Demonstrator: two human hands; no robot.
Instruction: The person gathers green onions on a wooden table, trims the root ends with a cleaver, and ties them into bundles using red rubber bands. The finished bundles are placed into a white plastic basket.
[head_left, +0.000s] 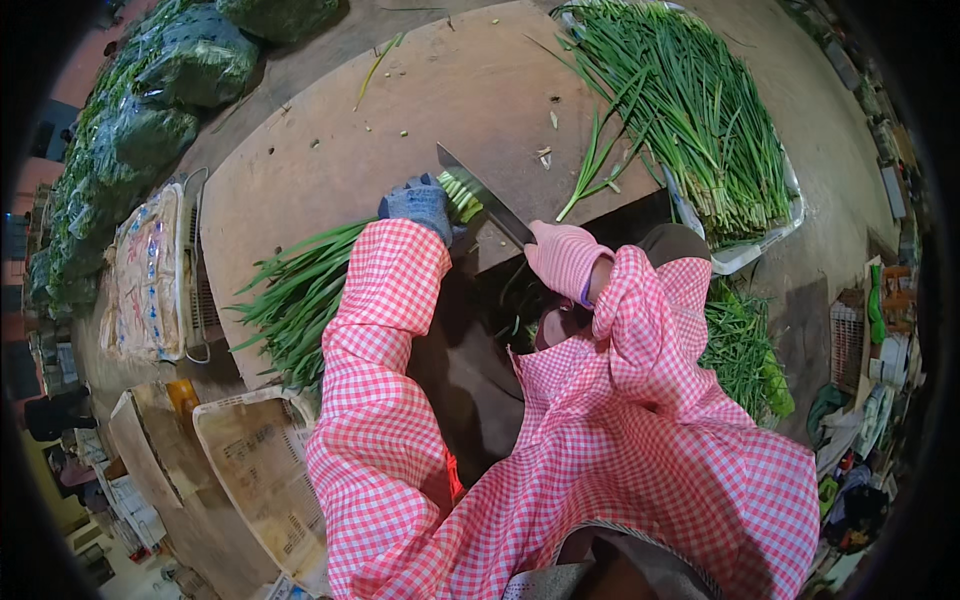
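My left hand (421, 206), in a blue-grey knit glove, is closed round a bunch of green leafy stalks (307, 292), which look like garlic chives. The leaves fan out to the left under my sleeve, and the pale stem ends show just right of the glove. My right hand (564, 259), in a pink striped glove, grips a large knife (487, 199) by its handle, which the glove hides. The blade slants up and left, close beside the stem ends; whether it touches them I cannot tell. Both hands are over the near edge of a brown board (330, 180).
A white crate (795, 187) heaped with long green stalks (697, 120) stands at the upper right. Loose stalks (589, 172) and trimmings lie on the board. Below left is a shallow plastic crate (255, 457). Bagged greens (165, 97) are piled at upper left, and cut greens (739, 345) lie right.
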